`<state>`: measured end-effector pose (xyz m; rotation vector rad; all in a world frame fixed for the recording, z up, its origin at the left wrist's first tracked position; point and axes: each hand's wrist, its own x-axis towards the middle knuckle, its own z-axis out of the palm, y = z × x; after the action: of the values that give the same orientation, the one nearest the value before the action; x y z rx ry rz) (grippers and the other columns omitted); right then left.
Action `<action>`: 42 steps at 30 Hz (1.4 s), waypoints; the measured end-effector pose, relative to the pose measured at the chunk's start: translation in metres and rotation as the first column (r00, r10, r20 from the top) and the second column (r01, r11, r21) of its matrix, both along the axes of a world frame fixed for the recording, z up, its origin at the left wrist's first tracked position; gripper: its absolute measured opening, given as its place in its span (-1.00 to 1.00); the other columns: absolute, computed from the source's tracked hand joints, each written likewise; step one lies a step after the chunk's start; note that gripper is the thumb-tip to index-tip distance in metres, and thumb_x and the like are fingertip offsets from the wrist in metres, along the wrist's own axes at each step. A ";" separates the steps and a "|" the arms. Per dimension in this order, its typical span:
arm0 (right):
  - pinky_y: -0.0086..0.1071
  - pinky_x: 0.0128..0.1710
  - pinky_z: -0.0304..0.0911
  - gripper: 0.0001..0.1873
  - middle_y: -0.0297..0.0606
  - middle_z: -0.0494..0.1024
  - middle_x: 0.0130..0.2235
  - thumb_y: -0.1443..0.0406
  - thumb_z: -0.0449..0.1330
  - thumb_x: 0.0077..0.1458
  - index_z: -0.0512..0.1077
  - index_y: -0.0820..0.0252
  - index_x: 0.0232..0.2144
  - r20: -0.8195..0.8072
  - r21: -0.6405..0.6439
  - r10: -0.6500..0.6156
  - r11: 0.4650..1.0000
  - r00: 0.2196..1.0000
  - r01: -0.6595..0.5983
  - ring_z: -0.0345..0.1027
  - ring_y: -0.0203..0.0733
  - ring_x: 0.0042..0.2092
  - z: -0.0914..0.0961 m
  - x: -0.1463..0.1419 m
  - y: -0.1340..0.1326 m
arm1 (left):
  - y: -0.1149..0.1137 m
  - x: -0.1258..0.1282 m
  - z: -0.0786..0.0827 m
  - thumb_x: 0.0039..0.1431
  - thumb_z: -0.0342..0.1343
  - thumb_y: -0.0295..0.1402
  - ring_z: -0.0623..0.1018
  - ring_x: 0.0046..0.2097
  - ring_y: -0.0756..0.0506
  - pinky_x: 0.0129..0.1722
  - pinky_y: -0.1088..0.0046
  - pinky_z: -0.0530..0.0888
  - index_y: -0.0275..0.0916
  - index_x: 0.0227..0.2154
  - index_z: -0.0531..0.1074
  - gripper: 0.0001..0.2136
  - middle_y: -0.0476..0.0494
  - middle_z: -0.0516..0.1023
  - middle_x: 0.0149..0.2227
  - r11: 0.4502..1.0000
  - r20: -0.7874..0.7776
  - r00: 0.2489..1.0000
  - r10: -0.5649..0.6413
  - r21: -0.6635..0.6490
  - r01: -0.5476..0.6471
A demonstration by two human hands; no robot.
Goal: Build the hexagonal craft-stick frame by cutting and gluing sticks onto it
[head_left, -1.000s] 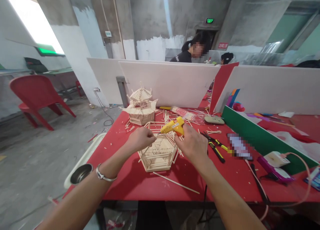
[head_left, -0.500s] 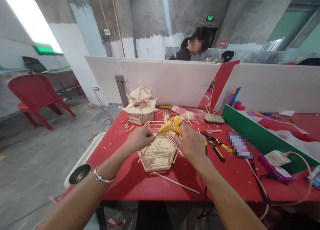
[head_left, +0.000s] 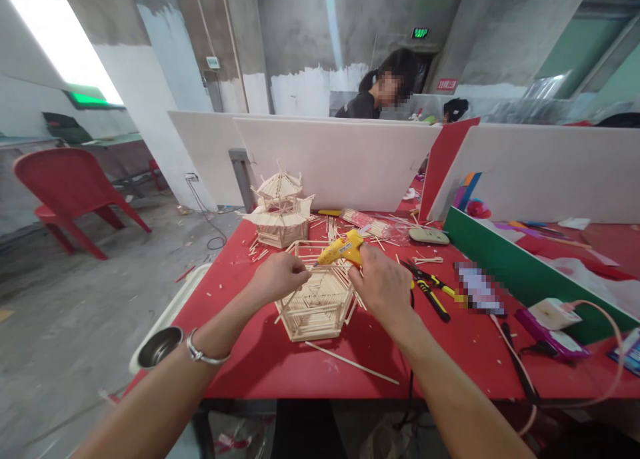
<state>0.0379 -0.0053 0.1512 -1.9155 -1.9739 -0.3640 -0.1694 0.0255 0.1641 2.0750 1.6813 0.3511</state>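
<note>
My right hand [head_left: 386, 280] is wrapped round the grip of a yellow hot glue gun [head_left: 344, 248]. The gun's nozzle points left, its tip close to the fingertips of my left hand [head_left: 281, 275]. My left fingers are pinched together; what is between them is too small to make out. Below both hands stands a hexagonal frame of thin wooden sticks [head_left: 315, 312] on the red table, its far side partly behind the gun. One loose wooden stick [head_left: 353, 362] lies in front of the frame.
A finished-looking stick pagoda [head_left: 281, 209] stands at the back left. Pliers [head_left: 433, 300] lie right of my hand, near a purple power strip [head_left: 553, 339]. Bundled sticks [head_left: 375, 227] lie behind. A metal bowl [head_left: 161, 348] sits at the left edge. A person is beyond the white partition [head_left: 325, 159].
</note>
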 end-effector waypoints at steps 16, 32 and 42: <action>-0.36 -0.41 0.05 -0.77 -0.26 0.56 -0.24 0.24 0.08 0.20 0.34 0.15 -0.09 0.005 0.028 -0.004 1.000 1.000 0.004 0.45 -0.16 -0.24 -0.001 0.000 0.000 | -0.001 0.000 0.001 0.07 0.03 -0.20 0.37 -0.53 0.00 -0.53 0.47 0.16 -0.23 -0.63 0.43 -0.72 -0.01 0.50 -0.59 1.000 -0.009 1.000 -0.001 0.017 0.002; -0.35 -0.40 0.06 -0.68 -0.24 0.56 -0.17 0.12 0.09 0.19 0.34 0.13 -0.07 -0.056 -0.027 -0.052 0.998 0.997 0.051 0.45 -0.12 -0.21 -0.005 0.003 -0.001 | -0.002 0.002 0.003 0.06 0.03 -0.19 0.38 -0.51 -0.01 -0.52 0.47 0.13 -0.23 -0.61 0.45 -0.73 -0.04 0.53 -0.55 1.000 -0.043 0.999 0.015 0.010 -0.014; -0.37 -0.37 0.08 -0.72 -0.23 0.55 -0.18 0.15 0.10 0.18 0.35 0.13 -0.10 -0.069 -0.053 -0.011 0.999 0.998 0.007 0.44 -0.13 -0.18 -0.003 0.000 -0.004 | -0.002 0.002 0.001 0.07 0.03 -0.16 0.37 -0.52 -0.01 -0.53 0.47 0.13 -0.23 -0.62 0.44 -0.71 -0.03 0.49 -0.60 1.000 -0.045 0.999 0.024 0.014 -0.023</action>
<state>0.0381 -0.0096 0.1477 -1.9433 -1.9492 -0.2465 -0.1677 0.0240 0.1656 2.0893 1.7349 0.3264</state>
